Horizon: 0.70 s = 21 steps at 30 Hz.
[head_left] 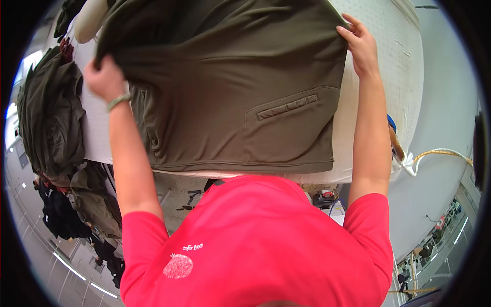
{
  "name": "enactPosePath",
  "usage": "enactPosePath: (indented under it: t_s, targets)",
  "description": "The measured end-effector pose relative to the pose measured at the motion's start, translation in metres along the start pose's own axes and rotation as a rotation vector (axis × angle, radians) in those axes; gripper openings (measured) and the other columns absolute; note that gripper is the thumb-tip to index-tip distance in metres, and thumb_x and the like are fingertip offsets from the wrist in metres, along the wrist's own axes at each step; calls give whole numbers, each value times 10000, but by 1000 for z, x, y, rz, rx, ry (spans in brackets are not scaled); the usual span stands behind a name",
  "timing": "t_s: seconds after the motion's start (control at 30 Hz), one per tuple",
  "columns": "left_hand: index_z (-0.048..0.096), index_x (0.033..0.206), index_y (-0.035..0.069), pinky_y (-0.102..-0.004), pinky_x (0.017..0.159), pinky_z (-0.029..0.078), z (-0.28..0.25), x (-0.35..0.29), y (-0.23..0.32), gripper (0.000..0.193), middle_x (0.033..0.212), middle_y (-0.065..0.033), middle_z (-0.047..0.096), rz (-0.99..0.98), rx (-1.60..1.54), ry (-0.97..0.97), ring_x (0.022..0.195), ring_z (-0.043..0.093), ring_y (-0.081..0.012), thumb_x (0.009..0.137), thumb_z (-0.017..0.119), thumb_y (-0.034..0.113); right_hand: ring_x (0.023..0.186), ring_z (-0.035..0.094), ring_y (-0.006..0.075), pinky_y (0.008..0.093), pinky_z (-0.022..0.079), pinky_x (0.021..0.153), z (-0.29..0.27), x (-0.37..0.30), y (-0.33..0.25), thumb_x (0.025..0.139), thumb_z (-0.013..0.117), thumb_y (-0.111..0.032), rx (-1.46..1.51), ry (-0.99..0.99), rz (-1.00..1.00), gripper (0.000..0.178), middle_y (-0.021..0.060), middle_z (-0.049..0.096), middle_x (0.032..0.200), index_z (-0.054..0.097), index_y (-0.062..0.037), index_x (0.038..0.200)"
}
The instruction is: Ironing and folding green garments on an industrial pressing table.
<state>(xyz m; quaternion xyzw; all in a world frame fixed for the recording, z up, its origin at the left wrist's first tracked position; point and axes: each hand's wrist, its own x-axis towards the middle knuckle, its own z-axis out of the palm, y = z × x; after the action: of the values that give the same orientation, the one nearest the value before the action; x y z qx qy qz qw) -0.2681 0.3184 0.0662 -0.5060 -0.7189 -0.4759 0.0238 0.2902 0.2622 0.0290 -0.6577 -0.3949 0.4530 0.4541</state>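
A dark olive garment (pixel 204 97) with a slanted pocket lies spread over a white-covered table, its straight hem toward me. My right hand (pixel 360 43) pinches its right edge between thumb and fingers, near the far side. On the left, my left hand (pixel 105 79) is closed on a fold of the same cloth, slightly smeared by motion. Around that hand the cloth is raised and bunched, while the pocket side lies fairly flat. The garment's far end runs out of the picture.
Piled dark green garments (pixel 53 110) sit left of the table, with more dark clothes (pixel 61 210) below them. A cream padded form (pixel 91 20) stands at the far left. Right of my forearm is a brown-handled, blue-topped tool (pixel 395 140), partly hidden, beside a pale cord (pixel 442 151).
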Motion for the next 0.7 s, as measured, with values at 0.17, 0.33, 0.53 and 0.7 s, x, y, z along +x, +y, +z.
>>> enactPosePath:
  t_s: [0.17,0.33,0.53,0.7]
  targets:
    - [690,1147,-32,-426,916,544,-29,-58,38,321,1091,-166,738,520,314,60,1008,709,-340,838,604,-20,960,656,124,272,513,853,9,18,13,921,761,-259,-237,-69,72,447,59,704,1090,663,0,1271]
    - [653,1256,46,-426,974,521,24,-105,134,451,1180,-159,695,735,-213,-693,1121,652,-352,812,609,-18,978,664,126,276,518,862,18,59,-9,916,762,-287,-11,-103,367,429,58,718,1068,688,-6,1231]
    - [669,1193,61,-401,845,560,79,-150,131,402,1025,-144,705,827,-249,-867,955,681,-333,792,684,43,977,666,140,292,505,879,37,81,5,896,769,-371,-151,-134,199,469,63,733,1063,716,14,1159]
    - [675,1011,41,-422,759,558,57,-64,95,255,927,-175,700,565,253,-438,835,675,-347,772,614,-24,768,707,272,365,547,718,39,60,3,880,752,-274,-569,247,-353,371,216,714,826,717,55,1048]
